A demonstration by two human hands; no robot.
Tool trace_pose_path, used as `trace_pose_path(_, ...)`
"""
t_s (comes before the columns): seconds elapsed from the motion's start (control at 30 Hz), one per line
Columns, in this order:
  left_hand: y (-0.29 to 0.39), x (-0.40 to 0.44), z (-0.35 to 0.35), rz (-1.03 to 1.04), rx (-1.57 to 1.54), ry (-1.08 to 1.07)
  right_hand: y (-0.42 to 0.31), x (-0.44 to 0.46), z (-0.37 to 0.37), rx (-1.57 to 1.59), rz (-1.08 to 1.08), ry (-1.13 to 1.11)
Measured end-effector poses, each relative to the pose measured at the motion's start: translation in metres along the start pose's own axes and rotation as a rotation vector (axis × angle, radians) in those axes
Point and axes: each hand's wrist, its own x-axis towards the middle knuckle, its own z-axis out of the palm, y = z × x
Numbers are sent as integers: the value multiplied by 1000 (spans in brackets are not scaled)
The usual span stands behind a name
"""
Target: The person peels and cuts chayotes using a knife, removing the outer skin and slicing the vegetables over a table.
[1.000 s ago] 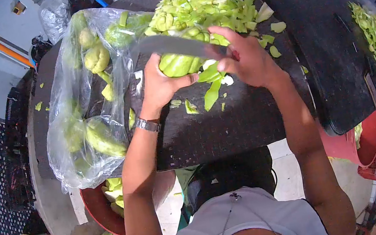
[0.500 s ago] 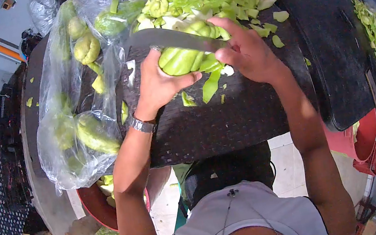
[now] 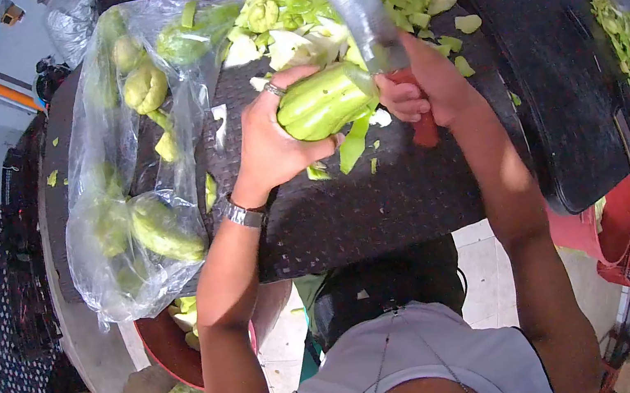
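My left hand (image 3: 276, 136) is wrapped round a pale green chayote (image 3: 328, 101), held on its side just above the dark woven table (image 3: 369, 221). In my right hand (image 3: 422, 87) is a knife (image 3: 353, 3) with a broad blade and a red handle; the blade points up and away, a little blurred. The handle is close to the chayote's right end. Under the chayote lies a strip of green peel (image 3: 355, 146). Beyond my hands is a heap of cut green pieces (image 3: 291, 1), partly covered by the blade.
A clear plastic bag (image 3: 104, 257) with several whole chayotes spreads over the table's left side. To the right stands another dark table (image 3: 553, 73) with more cut pieces (image 3: 622, 37) at its far edge. Red tubs (image 3: 159, 347) sit below the tabletops.
The knife has swung from lying across the chayote to pointing up and away. My right hand has moved slightly right, and the chayote has turned in my left hand.
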Motion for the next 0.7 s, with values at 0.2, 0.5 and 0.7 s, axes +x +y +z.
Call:
trace_pose_path(0.2,-5,-2,-2,-82,-384,-101,0,-4,17,259,-74,-37)
trace_pose_path(0.5,-17,-14,5,-285,-1296,-263,-19,-19,-6,285,-340,183)
trace_pose_path(0.7,19,3,3,-443,-1376,189,-29,-8,8,-352,-170,656)
